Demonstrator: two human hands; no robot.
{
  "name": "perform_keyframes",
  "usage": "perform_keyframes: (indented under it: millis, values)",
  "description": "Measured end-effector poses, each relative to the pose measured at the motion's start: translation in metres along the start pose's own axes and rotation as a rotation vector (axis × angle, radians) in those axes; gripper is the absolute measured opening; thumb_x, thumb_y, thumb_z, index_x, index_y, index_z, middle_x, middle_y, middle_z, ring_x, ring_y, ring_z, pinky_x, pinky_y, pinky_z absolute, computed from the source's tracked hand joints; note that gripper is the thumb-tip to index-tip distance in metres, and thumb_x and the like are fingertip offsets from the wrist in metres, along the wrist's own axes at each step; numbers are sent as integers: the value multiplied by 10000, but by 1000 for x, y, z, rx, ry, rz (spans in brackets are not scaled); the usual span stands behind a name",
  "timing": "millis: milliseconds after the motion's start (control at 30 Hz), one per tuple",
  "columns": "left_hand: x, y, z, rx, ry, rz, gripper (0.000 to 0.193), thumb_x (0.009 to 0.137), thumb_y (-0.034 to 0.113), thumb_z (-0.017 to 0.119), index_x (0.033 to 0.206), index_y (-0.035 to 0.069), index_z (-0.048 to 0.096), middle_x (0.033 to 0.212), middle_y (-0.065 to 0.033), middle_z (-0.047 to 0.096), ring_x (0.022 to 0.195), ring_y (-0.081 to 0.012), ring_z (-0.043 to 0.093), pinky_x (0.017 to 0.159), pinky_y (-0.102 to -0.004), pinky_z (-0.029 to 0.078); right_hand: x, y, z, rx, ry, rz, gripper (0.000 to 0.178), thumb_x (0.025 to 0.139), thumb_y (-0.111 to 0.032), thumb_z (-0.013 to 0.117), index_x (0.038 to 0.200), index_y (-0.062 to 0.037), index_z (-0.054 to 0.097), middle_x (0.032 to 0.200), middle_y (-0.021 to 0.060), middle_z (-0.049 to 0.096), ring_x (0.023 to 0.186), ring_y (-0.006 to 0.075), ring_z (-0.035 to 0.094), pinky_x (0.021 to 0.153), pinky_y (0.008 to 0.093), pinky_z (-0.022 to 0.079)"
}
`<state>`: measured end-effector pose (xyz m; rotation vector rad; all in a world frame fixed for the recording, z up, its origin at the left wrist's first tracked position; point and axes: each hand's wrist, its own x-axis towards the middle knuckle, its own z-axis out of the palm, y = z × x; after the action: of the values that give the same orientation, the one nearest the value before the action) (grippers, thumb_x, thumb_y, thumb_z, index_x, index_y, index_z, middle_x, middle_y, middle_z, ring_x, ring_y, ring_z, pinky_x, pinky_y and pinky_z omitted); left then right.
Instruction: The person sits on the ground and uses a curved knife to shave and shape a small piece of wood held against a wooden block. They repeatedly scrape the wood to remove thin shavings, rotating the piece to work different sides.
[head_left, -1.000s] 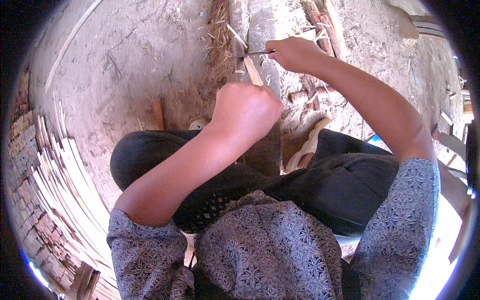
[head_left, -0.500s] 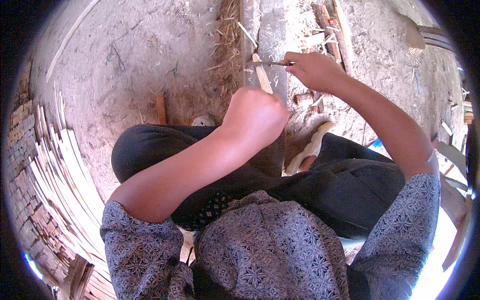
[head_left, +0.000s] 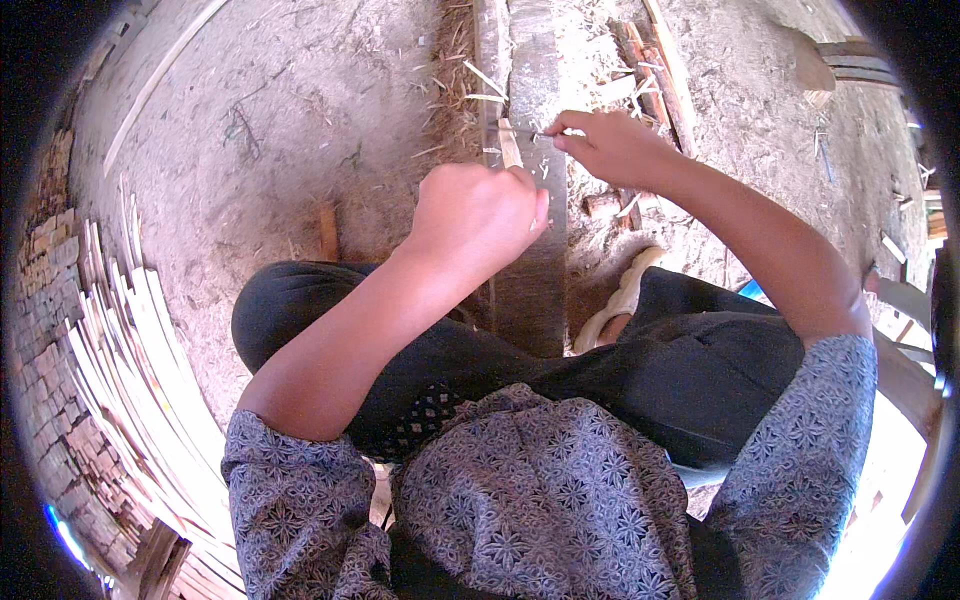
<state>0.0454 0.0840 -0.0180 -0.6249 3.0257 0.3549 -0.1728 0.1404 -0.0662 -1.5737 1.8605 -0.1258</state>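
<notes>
My left hand [head_left: 472, 215] is closed in a fist round a pale strip of wood [head_left: 510, 148]. The strip's far end sticks out past the knuckles, over a long grey plank [head_left: 535, 290]; its near part is hidden in the fist. My right hand [head_left: 615, 148] pinches a thin dark knife [head_left: 524, 131] from the right, its handle mostly covered by the fingers. The blade lies crosswise at the strip's far end. Small pale shavings [head_left: 484, 76] lie beside and on the plank, just beyond the blade.
Brownish wood pieces [head_left: 645, 70] lie right of the plank. At far left are long pale strips [head_left: 140, 360] beside stacked bricks [head_left: 45, 400]. A wooden leg-like piece [head_left: 850, 65] stands at upper right. My bent legs [head_left: 690, 370] flank the plank.
My left hand has shifted left and slightly away from me with the wood strip. The knife has moved a little left, and another pale shaving now lies at the plank's far-left edge.
</notes>
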Motion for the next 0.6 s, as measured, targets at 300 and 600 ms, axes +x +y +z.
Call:
perform_keyframes:
  millis: [300,600]
  values:
    - [4,-1,-2,26,43,1,351,932,346,607,714,80,677,589,-122,666,506,-306,674,491,-436,549,36,43,30,-152,37,-11,294,1028,-346,505,1208,-130,588,929,218,712,872,444,687,777,554,523]
    - [-4,-4,0,37,22,45,338,931,334,606,718,76,658,561,-86,654,511,-253,679,484,-396,537,14,36,-10,9,103,-103,331,1002,-342,561,1249,-136,640,883,154,718,816,312,700,786,435,531]
